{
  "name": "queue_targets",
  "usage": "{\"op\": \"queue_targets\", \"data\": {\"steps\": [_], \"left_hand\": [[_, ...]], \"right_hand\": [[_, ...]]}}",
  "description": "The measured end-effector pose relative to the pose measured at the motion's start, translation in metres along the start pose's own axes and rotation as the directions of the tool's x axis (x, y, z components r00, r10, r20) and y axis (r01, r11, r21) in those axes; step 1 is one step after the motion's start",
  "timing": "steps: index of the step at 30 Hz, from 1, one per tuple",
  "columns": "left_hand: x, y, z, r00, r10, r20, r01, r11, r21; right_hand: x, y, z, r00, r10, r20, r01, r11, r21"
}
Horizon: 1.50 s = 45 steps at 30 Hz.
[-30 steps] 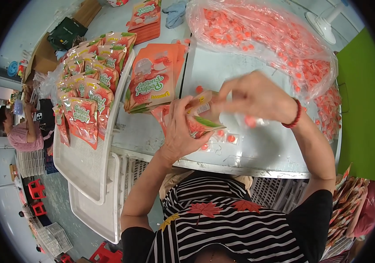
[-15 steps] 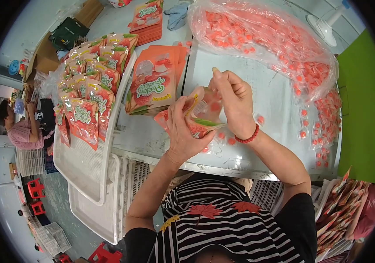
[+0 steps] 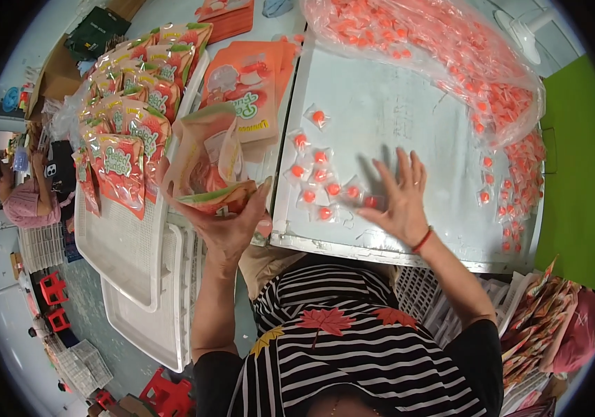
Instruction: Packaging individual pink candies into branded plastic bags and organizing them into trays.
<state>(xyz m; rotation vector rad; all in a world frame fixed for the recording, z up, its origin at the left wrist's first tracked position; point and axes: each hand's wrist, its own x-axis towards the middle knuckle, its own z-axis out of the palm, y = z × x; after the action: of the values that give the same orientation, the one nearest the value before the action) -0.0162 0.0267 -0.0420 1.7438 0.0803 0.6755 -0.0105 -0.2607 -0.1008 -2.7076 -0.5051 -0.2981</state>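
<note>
Overhead view of a packing bench, items listed from largest to smallest. A grey metal worktop [image 3: 408, 125] fills the centre, its near edge just above the person's striped shirt [image 3: 374, 354]. Along its far and right sides lies a large clear plastic bag of wrapped orange candies [image 3: 450, 55], with more candies spilled down the right edge. To the left, white perforated trays [image 3: 130, 257] overlap one another; the upper one carries a row of filled orange pouches [image 3: 127, 104] standing shoulder to shoulder. Between tray and worktop lies a flat stack of empty orange pouches [image 3: 252, 76]. The left hand [image 3: 231, 226] grips an open stand-up pouch [image 3: 203, 163] by its lower part, held over the gap between tray and worktop, mouth tilted toward the camera. The right hand [image 3: 401, 198], wearing a red bracelet, is spread flat with fingers splayed, grasping nothing, its fingertips resting among a loose cluster of individually wrapped candies [image 3: 318, 174] on the worktop's near left area. Another person [image 3: 22, 194] sits at the far left.
</note>
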Motion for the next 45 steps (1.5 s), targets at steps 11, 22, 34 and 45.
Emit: {"op": "queue_targets", "data": {"steps": [11, 22, 34, 45], "left_hand": [[-0.019, -0.007, -0.019, 0.998, 0.053, 0.039, -0.06, 0.974, 0.219], [-0.011, 0.009, 0.02, 0.911, 0.337, 0.238, -0.392, 0.887, 0.244], [-0.007, -0.003, 0.064, 0.855, 0.437, 0.279, -0.516, 0.665, 0.54], [-0.009, -0.009, 0.083, 0.849, 0.435, 0.299, -0.527, 0.671, 0.521]], "right_hand": [[0.033, -0.088, 0.056, 0.991, -0.113, -0.078, 0.119, 0.99, 0.077], [0.068, -0.042, 0.076, 0.957, -0.235, -0.169, 0.255, 0.961, 0.107], [0.125, -0.079, -0.045, 0.879, 0.429, 0.207, -0.018, -0.405, 0.914], [0.111, -0.081, -0.037, 0.909, 0.406, -0.1, 0.098, 0.025, 0.995]]}}
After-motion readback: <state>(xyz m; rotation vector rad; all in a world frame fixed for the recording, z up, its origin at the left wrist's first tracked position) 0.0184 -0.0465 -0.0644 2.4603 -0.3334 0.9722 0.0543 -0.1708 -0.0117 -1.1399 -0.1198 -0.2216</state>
